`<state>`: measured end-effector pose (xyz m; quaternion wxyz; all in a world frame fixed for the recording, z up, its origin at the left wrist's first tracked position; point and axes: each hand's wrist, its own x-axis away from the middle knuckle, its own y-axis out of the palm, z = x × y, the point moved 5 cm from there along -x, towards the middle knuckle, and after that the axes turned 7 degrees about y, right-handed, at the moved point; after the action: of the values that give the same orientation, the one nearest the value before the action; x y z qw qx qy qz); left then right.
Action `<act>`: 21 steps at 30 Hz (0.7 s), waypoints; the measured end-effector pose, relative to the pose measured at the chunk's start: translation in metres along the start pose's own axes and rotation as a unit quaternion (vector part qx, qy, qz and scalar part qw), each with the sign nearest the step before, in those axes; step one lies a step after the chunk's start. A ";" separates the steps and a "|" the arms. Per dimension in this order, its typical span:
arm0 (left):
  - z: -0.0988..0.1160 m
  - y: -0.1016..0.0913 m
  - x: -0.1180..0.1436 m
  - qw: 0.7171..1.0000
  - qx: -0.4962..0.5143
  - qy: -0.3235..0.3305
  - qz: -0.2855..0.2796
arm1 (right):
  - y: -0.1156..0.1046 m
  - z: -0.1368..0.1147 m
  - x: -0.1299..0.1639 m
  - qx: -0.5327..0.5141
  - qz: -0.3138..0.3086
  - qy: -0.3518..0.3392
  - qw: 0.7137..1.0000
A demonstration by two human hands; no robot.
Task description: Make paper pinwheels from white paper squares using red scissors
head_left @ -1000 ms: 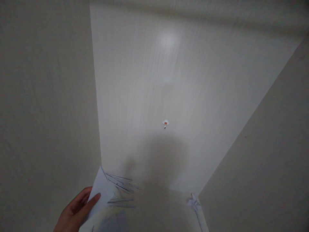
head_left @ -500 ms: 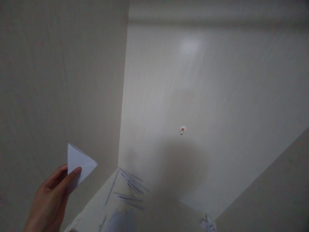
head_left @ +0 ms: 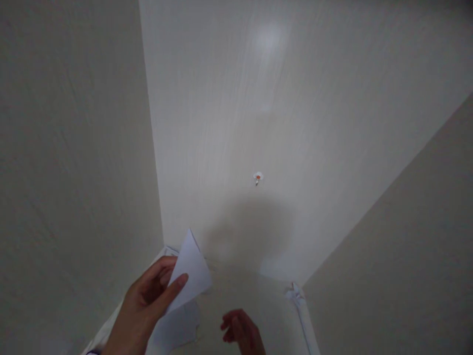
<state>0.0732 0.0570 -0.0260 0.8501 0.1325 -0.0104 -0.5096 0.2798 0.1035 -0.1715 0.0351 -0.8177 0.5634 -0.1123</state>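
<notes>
My left hand holds a folded white paper triangle, thumb on its face and fingers behind it, raised at the lower middle of the view. My right hand comes in at the bottom edge, fingers loosely curled and holding nothing, a little right of and below the paper. Under both hands lies a white table surface with another sheet of paper on it.
A white panel with a small orange-and-white stud stands ahead, between plain walls on the left and right. A crumpled bit of white paper lies at the table's far right corner.
My left hand has brought the paper triangle from the left wall back to the middle, over the table. My right hand has come into view at the bottom.
</notes>
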 end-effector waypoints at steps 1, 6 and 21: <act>0.000 0.007 0.002 1.000 -0.013 0.007 -0.020 | -0.002 -0.014 -0.002 -0.014 -0.001 -0.019 1.000; -0.001 0.030 0.014 0.992 -0.070 0.008 -0.104 | -0.010 -0.098 0.015 -0.137 0.031 -0.156 0.978; -0.009 0.037 0.028 0.944 -0.236 0.073 -0.217 | -0.012 -0.132 0.040 -0.090 0.090 -0.074 0.989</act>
<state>0.1202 0.0514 -0.0289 0.7242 -0.0360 0.2015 -0.6586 0.2748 0.0795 -0.0347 0.0130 -0.7696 0.6383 0.0030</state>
